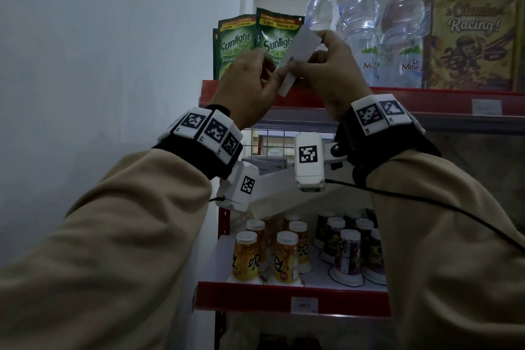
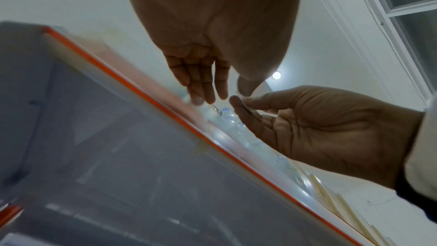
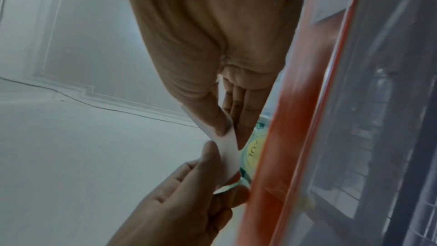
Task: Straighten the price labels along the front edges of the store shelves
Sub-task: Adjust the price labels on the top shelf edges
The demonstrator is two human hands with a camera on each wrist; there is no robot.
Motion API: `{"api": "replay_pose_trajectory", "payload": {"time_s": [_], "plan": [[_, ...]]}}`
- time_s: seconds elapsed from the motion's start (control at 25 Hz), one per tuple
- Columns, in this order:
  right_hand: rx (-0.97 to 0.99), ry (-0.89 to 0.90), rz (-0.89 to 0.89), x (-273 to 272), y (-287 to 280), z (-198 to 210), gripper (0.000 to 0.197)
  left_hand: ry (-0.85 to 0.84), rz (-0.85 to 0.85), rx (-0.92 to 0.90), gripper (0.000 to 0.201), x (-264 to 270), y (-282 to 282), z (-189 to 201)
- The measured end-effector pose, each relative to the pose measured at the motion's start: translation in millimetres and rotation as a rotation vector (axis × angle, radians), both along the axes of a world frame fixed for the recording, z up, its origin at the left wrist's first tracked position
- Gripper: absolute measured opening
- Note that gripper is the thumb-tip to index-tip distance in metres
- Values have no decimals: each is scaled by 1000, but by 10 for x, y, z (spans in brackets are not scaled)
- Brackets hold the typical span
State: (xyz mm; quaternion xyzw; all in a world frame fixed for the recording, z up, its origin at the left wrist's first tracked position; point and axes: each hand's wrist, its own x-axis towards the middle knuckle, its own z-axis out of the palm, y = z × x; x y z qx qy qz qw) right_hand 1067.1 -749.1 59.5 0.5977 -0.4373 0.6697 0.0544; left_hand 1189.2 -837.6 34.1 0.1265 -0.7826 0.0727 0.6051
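A white price label [image 1: 298,57] is off the shelf, tilted, held in front of the top shelf's red front rail [image 1: 426,99]. My left hand [image 1: 272,71] pinches its lower end and my right hand [image 1: 306,60] pinches its upper part between thumb and fingers. In the right wrist view the label [image 3: 227,149] bends between my right hand [image 3: 230,137] above and my left hand [image 3: 224,171] below, close beside the red rail [image 3: 283,137]. The left wrist view has the label [image 2: 250,111] edge-on, with the left hand [image 2: 234,93] and right hand [image 2: 243,108] meeting on it.
Green Sunlight pouches [image 1: 241,45], water bottles [image 1: 366,31] and a printed box [image 1: 468,37] stand on the top shelf. Another label [image 1: 486,107] sits in that rail to the right. Small drink bottles [image 1: 267,253] fill the lower shelf, whose rail carries a label [image 1: 304,305]. A wall is at left.
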Motion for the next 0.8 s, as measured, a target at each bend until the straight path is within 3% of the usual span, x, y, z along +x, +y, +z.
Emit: {"api": "replay_pose_trajectory", "payload": {"time_s": [0.24, 0.32, 0.48, 0.8], "plan": [[-106, 381, -446, -85, 179, 37, 15, -134, 86, -27, 25, 62, -31, 79], [-109, 347, -435, -144, 232, 71, 7, -193, 122, -57, 26, 126, -34, 90], [-108, 209, -324, -178, 175, 75, 14, -234, 191, -36, 31, 345, -61, 111], [77, 477, -423, -49, -63, 87, 18, -125, 170, 10, 62, 508, -63, 71]]}}
